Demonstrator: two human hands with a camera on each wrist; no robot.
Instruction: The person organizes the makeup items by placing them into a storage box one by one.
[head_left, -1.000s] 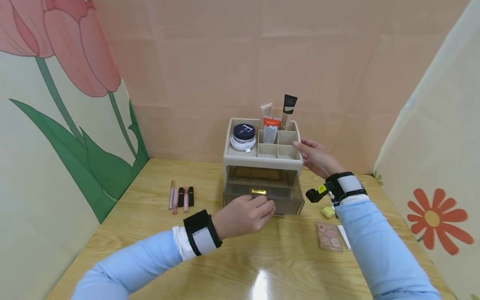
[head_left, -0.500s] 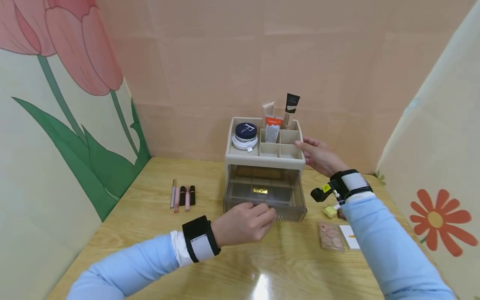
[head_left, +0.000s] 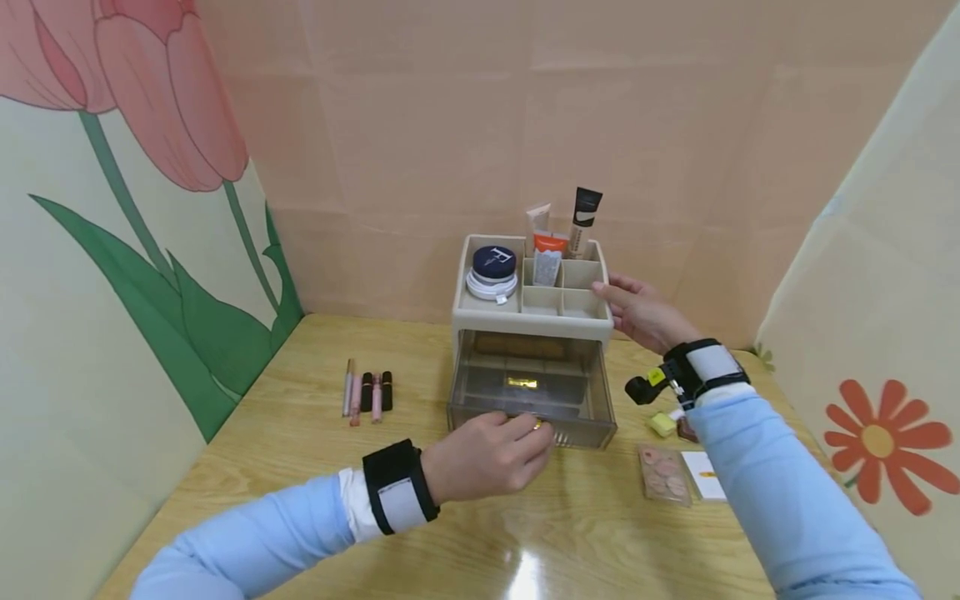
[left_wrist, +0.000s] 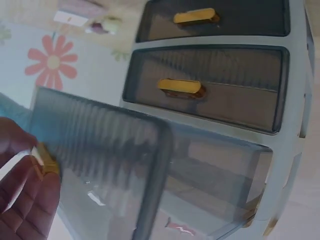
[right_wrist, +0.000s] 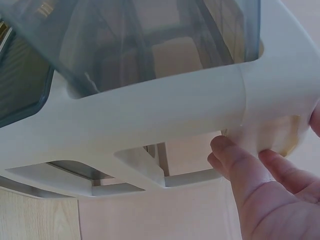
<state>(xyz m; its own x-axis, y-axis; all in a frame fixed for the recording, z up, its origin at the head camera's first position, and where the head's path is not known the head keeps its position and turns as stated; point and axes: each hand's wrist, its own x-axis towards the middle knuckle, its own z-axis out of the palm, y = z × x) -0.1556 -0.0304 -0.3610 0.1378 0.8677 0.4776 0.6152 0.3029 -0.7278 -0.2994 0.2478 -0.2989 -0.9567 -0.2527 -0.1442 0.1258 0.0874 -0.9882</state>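
A cream makeup organizer (head_left: 532, 323) stands near the back of the table. Its smoky clear top drawer (head_left: 585, 432) is pulled out toward me, and I see nothing lying in it. My left hand (head_left: 491, 454) pinches that drawer's gold handle (left_wrist: 48, 162). On the organizer's right side, my right hand (head_left: 648, 318) grips the frame, thumb at the top rim and fingers at the side opening. In the left wrist view, two lower drawers (left_wrist: 210, 75) are closed. The organizer's top holds a navy compact (head_left: 493, 262), an orange-capped tube (head_left: 547, 265), a black-capped tube (head_left: 587, 208) and a pale tube (head_left: 537, 218).
Several slim lip cosmetics (head_left: 367, 396) lie in a row left of the organizer. To its right are a palette (head_left: 663, 475), a white card (head_left: 701, 473) and a small yellow item (head_left: 663, 424), partly beside my right forearm. A fabric wall (head_left: 390, 150) stands behind.
My left hand has drawn the top drawer further out, toward me. My right hand keeps its grip on the organizer's side. The whole view has shifted slightly.
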